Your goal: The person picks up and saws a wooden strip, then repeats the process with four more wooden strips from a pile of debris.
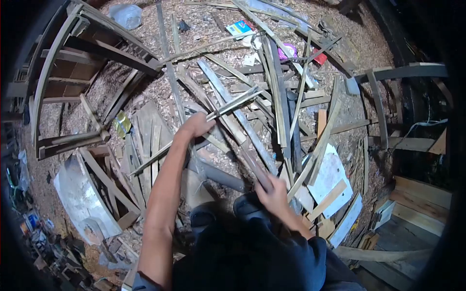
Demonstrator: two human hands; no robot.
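My left hand (198,125) is closed around a narrow wooden strip (235,103), which slants from lower left to upper right above the scrap pile. In my right hand (273,195), the fingers wrap round a brown wooden handle (255,167). That handle points up and left toward the strip; its far end is hard to make out where it meets the strip. Below and between my hands lies a dark round post (221,175). A pale bluish board (238,119) lies just beyond the strip.
Loose boards and slats (279,97) litter the ground ahead. A wooden frame (53,77) stands at left, above a white curved panel (87,196). At right are a white sheet (331,179) and a wooden box (422,203). My shoes (248,206) are close to the scrap.
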